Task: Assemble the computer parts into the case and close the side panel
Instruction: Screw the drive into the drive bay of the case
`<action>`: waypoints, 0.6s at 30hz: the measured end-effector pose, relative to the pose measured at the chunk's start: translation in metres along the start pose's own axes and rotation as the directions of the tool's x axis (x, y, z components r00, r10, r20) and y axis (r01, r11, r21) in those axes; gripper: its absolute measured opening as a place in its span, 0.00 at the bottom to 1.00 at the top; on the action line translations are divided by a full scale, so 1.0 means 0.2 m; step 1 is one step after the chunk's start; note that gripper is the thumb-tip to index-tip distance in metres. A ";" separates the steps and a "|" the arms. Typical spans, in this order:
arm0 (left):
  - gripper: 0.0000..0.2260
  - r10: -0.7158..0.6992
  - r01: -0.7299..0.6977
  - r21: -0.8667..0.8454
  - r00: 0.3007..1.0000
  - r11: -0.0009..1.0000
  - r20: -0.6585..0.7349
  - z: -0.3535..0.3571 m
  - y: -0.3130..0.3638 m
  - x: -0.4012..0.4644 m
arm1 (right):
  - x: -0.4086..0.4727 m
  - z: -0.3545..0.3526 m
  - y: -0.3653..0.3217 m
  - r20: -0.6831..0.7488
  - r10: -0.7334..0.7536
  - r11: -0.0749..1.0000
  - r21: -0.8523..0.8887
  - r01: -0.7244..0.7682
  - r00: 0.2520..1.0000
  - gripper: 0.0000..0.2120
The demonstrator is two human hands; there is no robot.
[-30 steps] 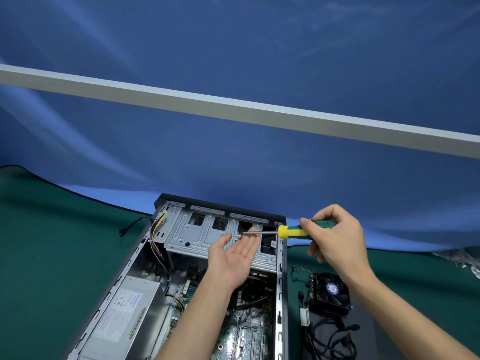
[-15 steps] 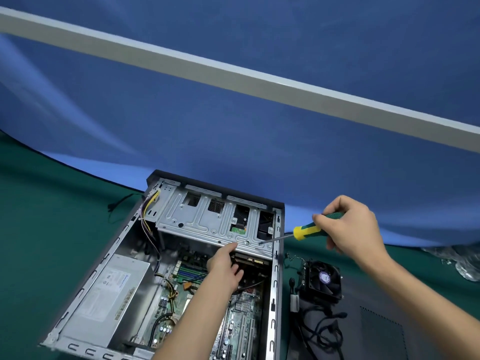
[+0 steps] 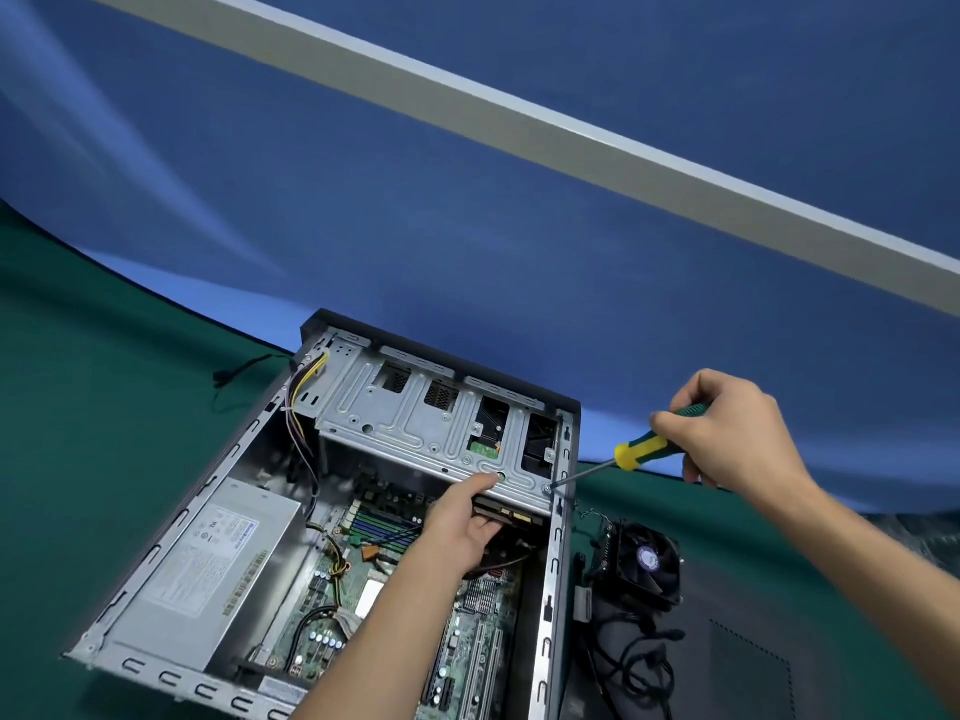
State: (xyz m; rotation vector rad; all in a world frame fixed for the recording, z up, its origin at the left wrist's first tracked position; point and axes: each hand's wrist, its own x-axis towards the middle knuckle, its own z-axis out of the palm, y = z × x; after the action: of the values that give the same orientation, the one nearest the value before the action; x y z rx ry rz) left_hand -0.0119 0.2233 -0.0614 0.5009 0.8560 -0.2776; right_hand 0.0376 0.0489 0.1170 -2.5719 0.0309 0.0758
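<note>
Two bare hands work at the far end of an open computer case (image 3: pixel 249 491) that lies on its side on green cloth (image 3: pixel 104 407). The right hand (image 3: pixel 732 433) is closed around the green and yellow handle of a screwdriver (image 3: pixel 631 452), fingers wrapped tight, and the thin shaft slants down and left so that its tip meets a screw (image 3: pixel 546 489) at the near right corner of the metal drive cage (image 3: pixel 415 423). The left hand (image 3: pixel 462 527) reaches into the case from below, its thumb lying on the cage's near edge and its fingers curled under that edge, so it grips the cage lip; what the fingertips touch underneath is hidden.

Below the cage sits the motherboard (image 3: pixel 363 589), with blue and green memory slots just left of the left hand. A grey power supply (image 3: pixel 208 569) fills the left side of the case, and a bundle of yellow and purple wires (image 3: pixel 304 402) runs down from the cage's far left corner. Outside the case, just beside its right wall, a black cooler fan (image 3: pixel 647 561) rests on a dark side panel (image 3: pixel 737 662) lying flat on the cloth, with black cables (image 3: pixel 628 662) tangled in front of it. A blue backdrop (image 3: pixel 467 252) rises behind the case, crossed by a pale grey bar (image 3: pixel 519 122).
</note>
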 end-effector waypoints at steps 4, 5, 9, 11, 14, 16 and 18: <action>0.26 0.004 -0.004 0.021 1.000 1.000 0.006 -0.01 0.01 0.00 | 0.01 0.02 -0.02 0.012 -0.004 1.000 -0.022 0.004 1.000 0.06; 0.25 0.006 -0.006 0.025 1.000 1.000 0.006 -0.01 0.01 0.00 | 0.01 0.03 -0.02 0.013 -0.007 1.000 -0.026 0.008 1.000 0.06; 0.24 0.010 -0.010 0.035 1.000 0.999 -0.007 -0.01 0.00 0.01 | 0.01 0.04 -0.04 0.014 -0.020 0.999 -0.046 0.020 1.000 0.06; 0.24 0.010 -0.009 0.032 1.000 0.999 -0.018 -0.01 0.00 0.01 | 0.01 0.05 -0.04 0.018 -0.026 0.998 -0.058 0.027 0.999 0.06; 0.25 0.009 -0.008 0.029 1.000 1.000 -0.017 -0.01 0.00 0.01 | 0.00 0.06 -0.06 0.023 -0.034 0.996 -0.080 0.035 0.999 0.06; 0.25 0.007 -0.007 0.024 1.000 1.000 -0.019 -0.01 0.00 0.01 | 0.00 0.06 -0.07 0.029 -0.035 0.995 -0.091 0.037 0.999 0.06; 0.25 0.007 -0.007 0.018 1.000 1.000 -0.017 -0.01 0.00 0.01 | 0.01 0.07 -0.08 0.034 -0.036 0.994 -0.102 0.040 0.999 0.06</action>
State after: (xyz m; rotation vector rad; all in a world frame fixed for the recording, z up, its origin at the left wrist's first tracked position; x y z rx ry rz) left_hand -0.0117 0.2244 -0.0648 0.5239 0.8690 -0.2753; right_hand 0.0386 0.0686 0.1140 -2.6721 -0.0347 0.1066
